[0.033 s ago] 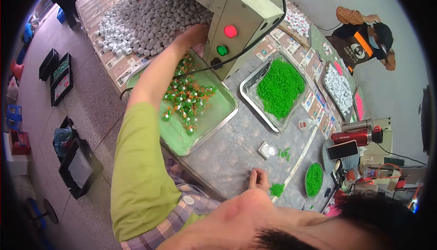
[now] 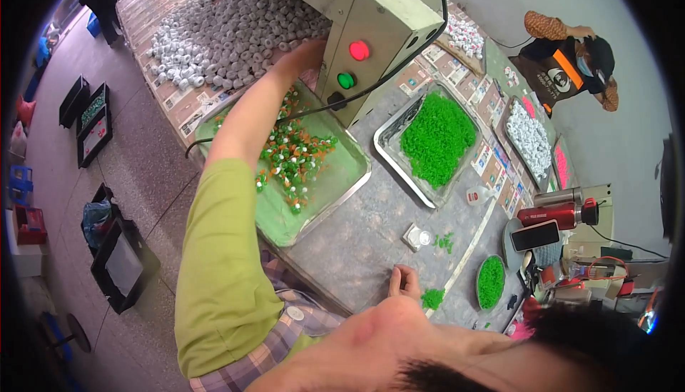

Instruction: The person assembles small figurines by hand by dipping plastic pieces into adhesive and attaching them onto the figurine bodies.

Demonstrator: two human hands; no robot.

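My left arm, in a yellow-green sleeve, stretches over a pale green tray (image 2: pixel 335 203) to a beige machine (image 2: pixel 349 13). There my left hand (image 2: pixel 307 58) reaches in behind the machine's side panel, and its fingers are hidden. Beside it lies a big heap of white rounded pieces with holes (image 2: pixel 228 35). Small green, orange and white pieces (image 2: pixel 296 153) are piled in the tray under my forearm. At the table's near side my right hand (image 2: pixel 405 283) rests with curled fingers; what they hold, if anything, cannot be seen. Small green pieces (image 2: pixel 432 298) lie close to it.
A white-rimmed tray (image 2: pixel 385 146) holds bright green pieces. Beyond it are a tray of white pieces (image 2: pixel 528 138), a red flask (image 2: pixel 556 215) and a phone (image 2: pixel 535 235). A black cable (image 2: pixel 385 78) crosses the machine. A co-worker (image 2: pixel 564 63) sits across the table.
My left forearm has shifted very slightly to the right over the tray. My right hand has not visibly moved.
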